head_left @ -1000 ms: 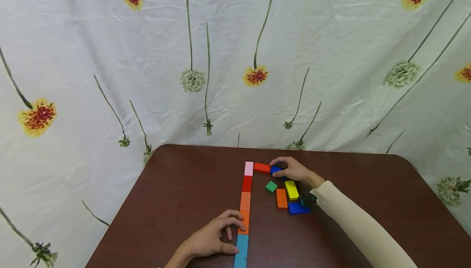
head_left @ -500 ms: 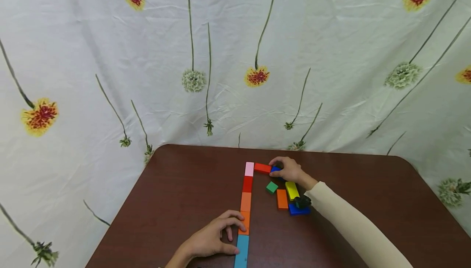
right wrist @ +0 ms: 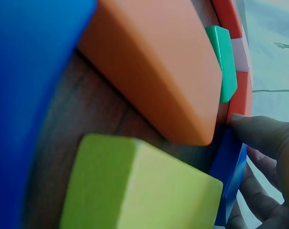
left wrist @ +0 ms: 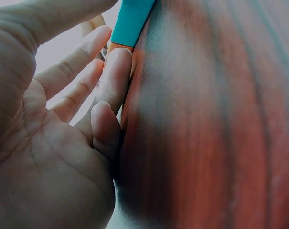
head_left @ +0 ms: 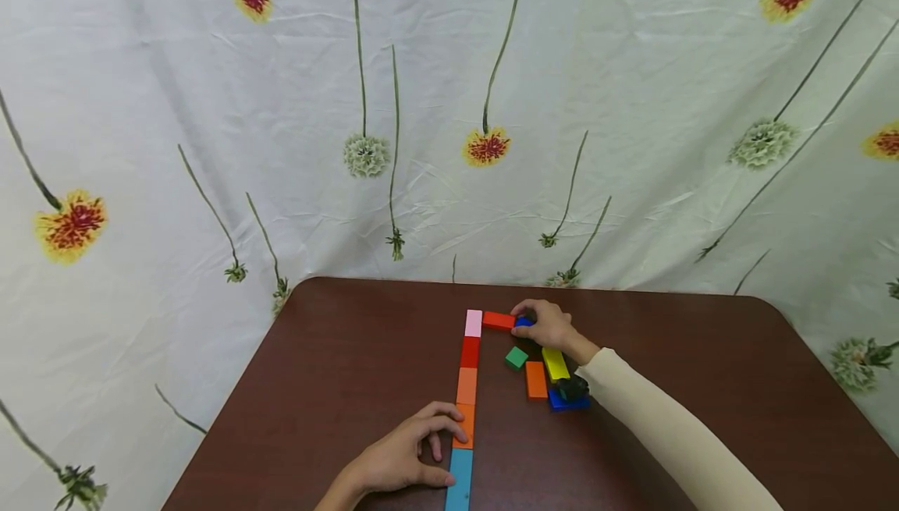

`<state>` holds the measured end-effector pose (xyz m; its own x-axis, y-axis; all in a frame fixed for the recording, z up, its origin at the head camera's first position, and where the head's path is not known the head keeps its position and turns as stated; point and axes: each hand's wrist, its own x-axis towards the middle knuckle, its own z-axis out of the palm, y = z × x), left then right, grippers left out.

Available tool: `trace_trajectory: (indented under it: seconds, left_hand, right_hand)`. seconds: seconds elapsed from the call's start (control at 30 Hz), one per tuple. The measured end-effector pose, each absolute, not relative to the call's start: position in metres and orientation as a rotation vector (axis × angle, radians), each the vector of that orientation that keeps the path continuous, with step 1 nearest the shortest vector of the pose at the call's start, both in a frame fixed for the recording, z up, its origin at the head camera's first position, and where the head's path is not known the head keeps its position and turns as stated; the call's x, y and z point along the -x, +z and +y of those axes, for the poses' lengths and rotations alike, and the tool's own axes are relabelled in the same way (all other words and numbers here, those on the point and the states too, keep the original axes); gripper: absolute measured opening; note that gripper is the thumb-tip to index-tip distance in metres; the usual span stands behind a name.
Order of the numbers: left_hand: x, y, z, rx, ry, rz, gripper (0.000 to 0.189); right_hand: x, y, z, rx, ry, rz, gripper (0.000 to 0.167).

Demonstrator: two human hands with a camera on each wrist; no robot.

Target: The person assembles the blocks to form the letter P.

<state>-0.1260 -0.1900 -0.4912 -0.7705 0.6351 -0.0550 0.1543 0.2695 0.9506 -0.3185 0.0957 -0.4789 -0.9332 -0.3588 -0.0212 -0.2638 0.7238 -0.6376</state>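
In the head view my right hand (head_left: 549,324) pinches a blue block (right wrist: 229,167) between thumb and fingers. One end of that block meets a red block (head_left: 499,321), which runs rightward from a pink block (head_left: 474,323). Below the pink one, a straight row continues with another red block (head_left: 470,352), a light orange block (head_left: 467,385), an orange block (head_left: 469,415) and a light blue block (head_left: 460,473). My left hand (head_left: 403,452) rests beside this row, fingertips touching the orange block and thumb at the light blue one. Its fingers are loosely bent.
Inside the corner lie a loose green block (head_left: 516,357), an orange block (head_left: 536,381), a yellow block (head_left: 555,364) and a second blue block (head_left: 567,405), partly under the black wrist device (head_left: 572,388). A flowered cloth (head_left: 421,105) hangs behind the brown table (head_left: 337,355).
My right hand has shifted slightly left along the blue block, and its wrist and sleeve have swung left too. The left hand and the row stay put.
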Motion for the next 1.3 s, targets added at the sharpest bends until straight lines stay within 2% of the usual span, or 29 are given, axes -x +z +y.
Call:
trace_trajectory:
  seconds: [0.23, 0.53, 0.93, 1.3]
  left_hand:
    - [0.126, -0.491, -0.189, -0.701, 1.504, 2.127, 0.035]
    - [0.127, -0.49, -0.19, -0.702, 1.507, 2.118, 0.034]
    - [0.125, -0.491, -0.188, -0.695, 1.515, 2.12, 0.034]
    - [0.125, -0.491, -0.19, -0.685, 1.506, 2.128, 0.034]
  right_hand:
    - [0.317, -0.474, 0.112, 0.506, -1.135, 2.655, 0.03]
    - [0.318, -0.474, 0.142, 0.496, -1.197, 2.552, 0.023]
    - [0.319, -0.48, 0.147, 0.485, -1.189, 2.541, 0.019]
    - [0.313, -0.476, 0.154, 0.448, -1.332, 2.505, 0.026]
